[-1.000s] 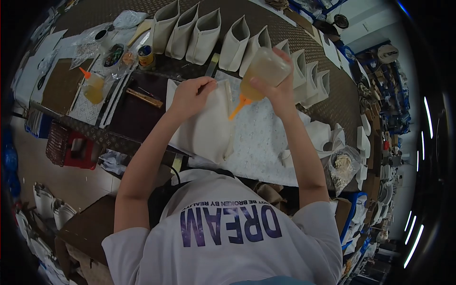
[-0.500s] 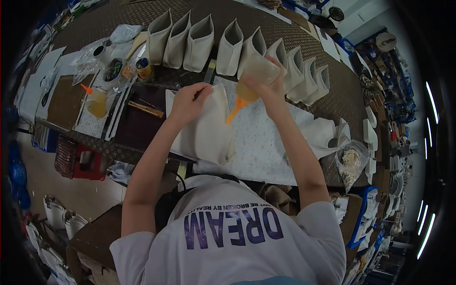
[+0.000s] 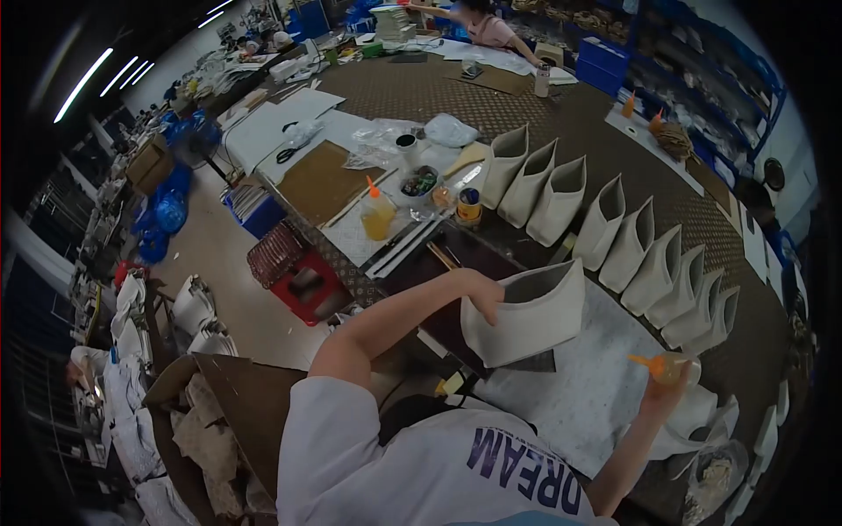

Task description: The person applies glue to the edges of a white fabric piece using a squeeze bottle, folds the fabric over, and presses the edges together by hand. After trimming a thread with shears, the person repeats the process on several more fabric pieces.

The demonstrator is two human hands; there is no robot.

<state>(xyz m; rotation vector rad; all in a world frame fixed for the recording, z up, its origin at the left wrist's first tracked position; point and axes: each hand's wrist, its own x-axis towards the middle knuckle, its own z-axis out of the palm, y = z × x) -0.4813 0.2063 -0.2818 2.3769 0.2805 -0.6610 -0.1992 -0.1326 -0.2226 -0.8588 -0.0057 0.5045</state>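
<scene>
My left hand point(image 3: 481, 294) is closed on the near left rim of an off-white pouch point(image 3: 531, 320). The pouch's mouth gapes upward and its grey inside shows. Off to the right, my right hand point(image 3: 662, 394) grips a squeeze bottle point(image 3: 671, 368), its orange nozzle pointing left toward the pouch but apart from it. Under both lies a pale, stained work sheet point(image 3: 579, 377). Beside the pouch is a dark board point(image 3: 421, 280) with a thin wooden-looking tool point(image 3: 441, 254) on it.
Several similar pouches point(image 3: 559, 202) stand in a row across the patterned table point(image 3: 395, 88). A second orange-tipped bottle point(image 3: 377, 216), a yellow can point(image 3: 469, 206) and a bowl point(image 3: 418, 182) sit left. A plastic bag point(image 3: 715, 473) lies at right. Another person point(image 3: 487, 31) reaches across the far end.
The camera has swung left. The pouch, lying flat before, is now raised with its mouth spread. My right hand has drawn the bottle away to the right.
</scene>
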